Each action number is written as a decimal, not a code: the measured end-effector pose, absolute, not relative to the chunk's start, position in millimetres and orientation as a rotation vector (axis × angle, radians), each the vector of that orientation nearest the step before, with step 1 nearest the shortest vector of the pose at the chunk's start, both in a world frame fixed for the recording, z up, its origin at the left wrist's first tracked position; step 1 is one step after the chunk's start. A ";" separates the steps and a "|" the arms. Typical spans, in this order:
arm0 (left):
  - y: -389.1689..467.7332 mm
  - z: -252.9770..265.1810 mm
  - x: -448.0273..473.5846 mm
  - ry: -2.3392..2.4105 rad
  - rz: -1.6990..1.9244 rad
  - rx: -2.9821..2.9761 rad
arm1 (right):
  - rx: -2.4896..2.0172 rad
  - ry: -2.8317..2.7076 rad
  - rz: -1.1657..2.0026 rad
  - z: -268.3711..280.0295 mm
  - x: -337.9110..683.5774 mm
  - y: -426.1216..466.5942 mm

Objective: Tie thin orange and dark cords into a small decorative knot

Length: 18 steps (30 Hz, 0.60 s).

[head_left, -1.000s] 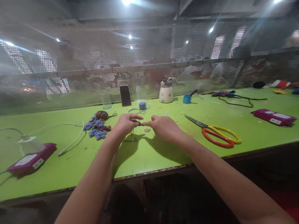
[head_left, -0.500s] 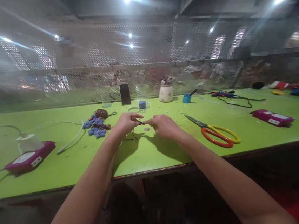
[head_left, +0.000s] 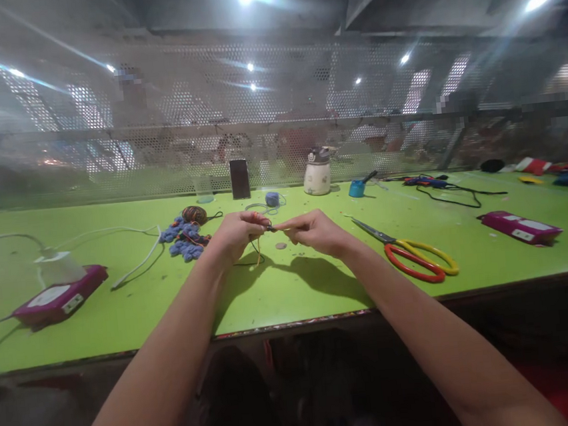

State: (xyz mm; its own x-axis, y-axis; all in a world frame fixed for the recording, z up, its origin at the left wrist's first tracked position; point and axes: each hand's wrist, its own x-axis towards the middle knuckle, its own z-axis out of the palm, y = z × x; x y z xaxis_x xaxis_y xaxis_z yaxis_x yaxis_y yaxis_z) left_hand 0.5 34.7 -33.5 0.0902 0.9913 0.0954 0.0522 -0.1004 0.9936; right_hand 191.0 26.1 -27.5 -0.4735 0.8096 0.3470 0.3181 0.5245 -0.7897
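In the middle of the table my left hand (head_left: 236, 236) pinches a small piece of dark yarn (head_left: 270, 228) between thumb and fingers. A black strand and a yellow yarn tail (head_left: 258, 252) hang below it. From the right, my right hand (head_left: 318, 232) reaches in, its index finger stretched to the dark yarn and the other fingers curled. What its fingers grip, if anything, is too small to make out. Left of my hands lie blue knitted pieces (head_left: 187, 248) and a dark multicoloured yarn ball (head_left: 194, 215). Behind them sits a small blue yarn ball (head_left: 272, 199).
Large scissors (head_left: 414, 259) with red and yellow handles lie at the right. Purple power strips (head_left: 64, 299) stand at both sides, a white cable (head_left: 138, 267) by the left one. A phone (head_left: 239, 179), a white jug (head_left: 317, 175) and a blue pot (head_left: 356, 188) stand at the back.
My right hand has lifted slightly and its index finger is straighter, touching the dark yarn. My left hand keeps its pinch. The whole view has shifted slightly.
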 end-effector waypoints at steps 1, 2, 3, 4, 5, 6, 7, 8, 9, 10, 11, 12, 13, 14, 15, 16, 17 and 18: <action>35.5 -33.8 0.3 1.120 1.191 1.343 | -0.895 -2.008 0.867 -27.7 191.1 26.1; 36.0 -33.9 0.2 1.100 1.195 1.323 | -0.879 -1.986 0.876 -28.0 191.2 25.9; 36.1 -33.6 0.1 1.079 1.203 1.306 | -0.867 -1.964 0.882 -28.3 191.1 25.8; 35.7 -32.9 0.1 1.055 1.212 1.290 | -0.858 -1.943 0.884 -28.7 190.9 25.7; 34.7 -31.9 0.3 1.029 1.225 1.277 | -0.853 -1.921 0.884 -29.2 190.7 26.0; 33.3 -30.7 0.6 1.001 1.242 1.266 | -0.850 -1.899 0.880 -29.8 190.6 26.5; 31.6 -29.3 1.2 0.972 1.262 1.259 | -0.849 -1.876 0.875 -30.5 190.5 27.3; 29.6 -27.9 2.0 0.943 1.283 1.255 | -0.849 -1.854 0.868 -31.2 190.5 28.4; 27.6 -26.6 3.1 0.915 1.304 1.257 | -0.851 -1.833 0.861 -31.9 190.6 29.7; 25.7 -25.4 4.4 0.890 1.322 1.265 | -0.854 -1.812 0.856 -32.5 190.7 30.9; 24.0 -24.5 5.7 0.870 1.338 1.277 | -0.857 -1.794 0.853 -33.0 191.0 31.9; 22.7 -23.9 7.0 0.854 1.351 1.294 | -0.860 -1.778 0.854 -33.3 191.2 32.6; 21.7 -23.5 8.0 0.842 1.359 1.313 | -0.862 -1.764 0.857 -33.5 191.3 33.1; 21.1 -23.4 8.7 0.835 1.363 1.333 | -0.864 -1.752 0.864 -33.5 191.4 33.1; 20.8 -23.5 9.1 0.832 1.362 1.352 | -0.865 -1.741 0.873 -33.5 191.3 32.9; 20.7 -23.6 9.2 0.832 1.360 1.370 | -0.867 -1.731 0.883 -33.4 191.2 32.5; 20.9 -23.8 9.1 0.834 1.358 1.386 | -0.868 -1.721 0.895 -33.3 191.0 32.1; 21.1 -24.0 8.8 0.838 1.354 1.400 | -0.870 -1.711 0.908 -33.3 190.7 31.6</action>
